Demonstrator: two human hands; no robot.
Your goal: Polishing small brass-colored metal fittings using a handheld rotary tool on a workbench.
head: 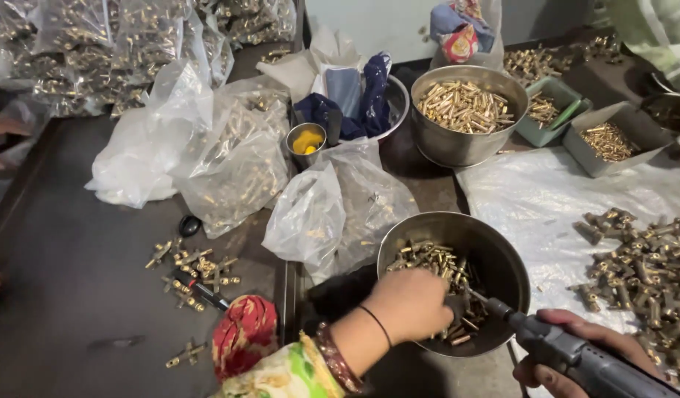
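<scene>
My left hand (410, 304) reaches into a steel bowl (495, 247) of small brass parts (432, 258), its fingers closed over something at the bowl's middle that I cannot make out. My right hand (576, 346) grips a dark powered screwdriver (569, 352) at the lower right. The tool's tip (479, 297) points left into the bowl, right at my left fingers. A black thread and bangles circle my left wrist.
A second steel bowl (465, 147) of brass pins stands behind. Grey trays (613, 140) with brass bits sit at the back right. Brass fittings (642, 269) lie on white plastic sheet. Clear bags (237, 162) of parts crowd the left; loose fittings (192, 269) lie on the dark table.
</scene>
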